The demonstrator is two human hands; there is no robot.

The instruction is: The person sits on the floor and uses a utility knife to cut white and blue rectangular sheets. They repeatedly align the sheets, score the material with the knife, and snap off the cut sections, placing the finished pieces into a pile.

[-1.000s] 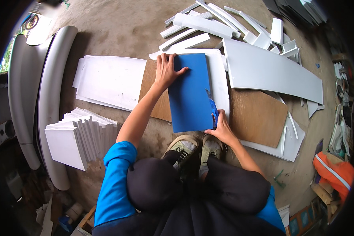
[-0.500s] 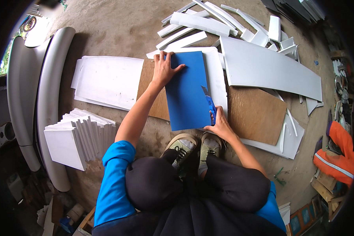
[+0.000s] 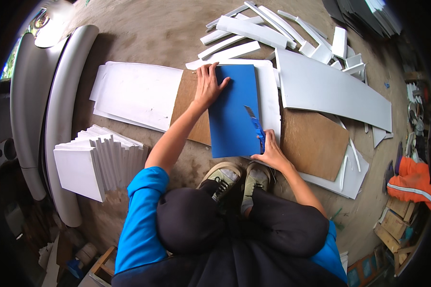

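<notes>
A rectangular blue board (image 3: 233, 115) lies lengthwise in front of me, over white sheet material (image 3: 269, 95) and a brown board (image 3: 189, 100). My left hand (image 3: 209, 87) rests at its far left edge, thumb stretched across the blue face and fingers spread. At the near right corner, my right hand (image 3: 273, 152) is closed around a blue snap-off utility knife (image 3: 257, 127). The knife's blade is extended and points away from me, over the right part of the blue board. Whether the blade touches the surface I cannot tell.
White offcut strips (image 3: 251, 31) are heaped at the far side. A large white panel (image 3: 330, 88) lies to the right, white sheets (image 3: 139, 93) to the left. Stacked white panels (image 3: 81, 170) and long grey-white rolls (image 3: 64, 143) stand farther left. My shoes (image 3: 223, 178) are close to the board.
The whole view has shifted slightly. The knife's blade lies a little farther in from the blue board's right edge. My left hand keeps its place on the board.
</notes>
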